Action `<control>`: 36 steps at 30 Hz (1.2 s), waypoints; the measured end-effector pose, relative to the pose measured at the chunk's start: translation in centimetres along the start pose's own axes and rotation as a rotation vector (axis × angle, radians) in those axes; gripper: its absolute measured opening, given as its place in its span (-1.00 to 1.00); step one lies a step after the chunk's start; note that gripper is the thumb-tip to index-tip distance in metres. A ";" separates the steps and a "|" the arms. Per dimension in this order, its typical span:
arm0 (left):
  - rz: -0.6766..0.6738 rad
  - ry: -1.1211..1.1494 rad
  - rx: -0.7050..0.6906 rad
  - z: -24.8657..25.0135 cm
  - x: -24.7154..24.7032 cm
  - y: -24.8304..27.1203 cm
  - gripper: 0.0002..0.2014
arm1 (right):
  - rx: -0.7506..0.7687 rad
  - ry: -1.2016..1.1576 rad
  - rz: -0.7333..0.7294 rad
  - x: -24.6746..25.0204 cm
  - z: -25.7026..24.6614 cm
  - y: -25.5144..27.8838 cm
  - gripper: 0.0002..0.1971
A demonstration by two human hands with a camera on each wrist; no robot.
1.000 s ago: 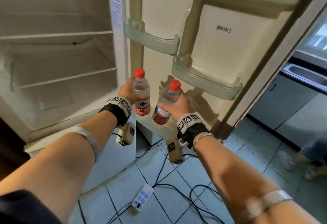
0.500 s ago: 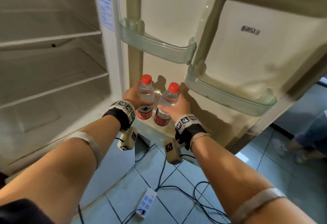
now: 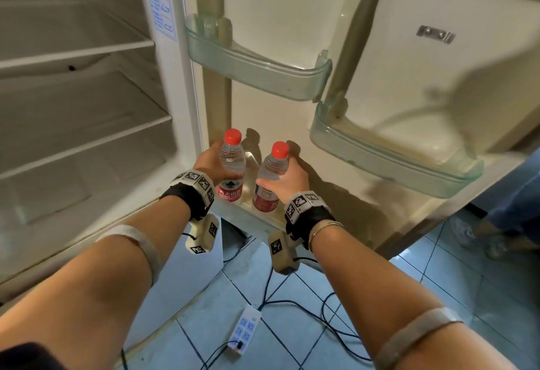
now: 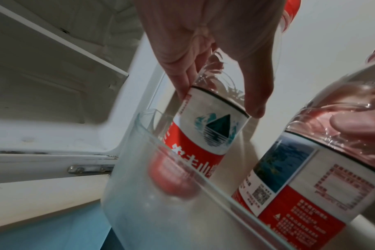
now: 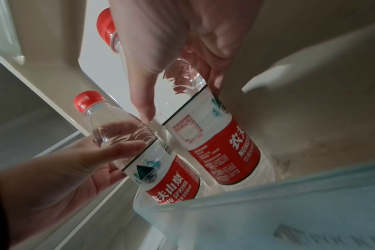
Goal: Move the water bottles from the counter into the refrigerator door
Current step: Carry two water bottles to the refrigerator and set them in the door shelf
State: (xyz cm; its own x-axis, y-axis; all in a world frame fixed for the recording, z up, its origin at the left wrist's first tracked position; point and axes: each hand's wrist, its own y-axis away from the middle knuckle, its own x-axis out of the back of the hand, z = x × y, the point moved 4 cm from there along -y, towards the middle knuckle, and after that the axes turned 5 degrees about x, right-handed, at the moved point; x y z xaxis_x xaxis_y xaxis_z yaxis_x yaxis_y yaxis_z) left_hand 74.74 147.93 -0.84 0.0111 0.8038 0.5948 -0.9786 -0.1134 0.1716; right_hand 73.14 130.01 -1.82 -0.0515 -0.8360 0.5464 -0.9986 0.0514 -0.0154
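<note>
Two clear water bottles with red caps and red-white labels stand side by side at the bottom door shelf (image 3: 257, 217) of the open refrigerator. My left hand (image 3: 214, 165) grips the left bottle (image 3: 232, 165) round its clear upper body. My right hand (image 3: 287, 176) grips the right bottle (image 3: 270, 182) the same way. In the left wrist view the left bottle (image 4: 206, 135) has its base behind the clear shelf wall (image 4: 152, 194), with the right bottle (image 4: 300, 177) beside it. In the right wrist view both bottles (image 5: 220, 143) sit low in the shelf (image 5: 268, 211), slightly tilted.
Two empty clear door shelves (image 3: 257, 71) (image 3: 388, 159) hang above the bottles. The refrigerator's inner shelves (image 3: 81, 83) are at the left. A power strip (image 3: 245, 330) and black cables lie on the blue tiled floor. Another person's legs (image 3: 496, 217) stand at the right.
Both hands have lowered the bottles and carried them forward into the bottom door shelf. My head has leaned closer to the door.
</note>
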 end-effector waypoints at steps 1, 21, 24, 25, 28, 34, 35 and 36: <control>0.000 -0.002 0.002 -0.2 -0.1 -0.1 -0.22 | -0.001 -0.001 -0.006 -0.2 0.0 0.0 -0.39; -0.031 0.027 -0.044 -0.6 0.0 -0.6 -0.22 | 0.010 0.059 -0.062 -1.2 0.0 -0.6 -0.21; 0.012 0.013 -0.068 -0.3 0.3 -0.5 -0.29 | 0.037 0.059 -0.029 -0.7 -0.3 -0.4 -0.29; 0.026 0.014 -0.071 -0.2 0.4 -0.4 -0.32 | 0.045 0.061 -0.014 -0.5 -0.5 -0.3 -0.32; 0.057 0.021 -0.075 0.0 0.7 0.0 -0.37 | 0.074 0.075 0.017 0.2 -1.0 0.1 -0.36; 0.114 0.033 -0.091 0.1 1.2 1.6 -0.30 | 0.136 0.074 0.056 1.6 -1.3 1.7 -0.40; 0.128 0.036 -0.091 0.1 1.2 2.0 -0.27 | 0.147 0.081 0.058 1.8 -1.4 2.0 -0.41; 0.145 0.039 -0.091 0.1 1.3 2.4 -0.26 | 0.158 0.089 0.058 2.0 -1.5 2.3 -0.43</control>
State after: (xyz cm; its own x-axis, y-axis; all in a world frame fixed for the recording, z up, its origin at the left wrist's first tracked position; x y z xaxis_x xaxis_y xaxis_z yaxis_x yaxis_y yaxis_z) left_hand 72.45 148.65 0.41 -0.1375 0.8052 0.5769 -0.9840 -0.1777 0.0135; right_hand 70.78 129.25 0.46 -0.1145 -0.7822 0.6124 -0.9843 0.0058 -0.1767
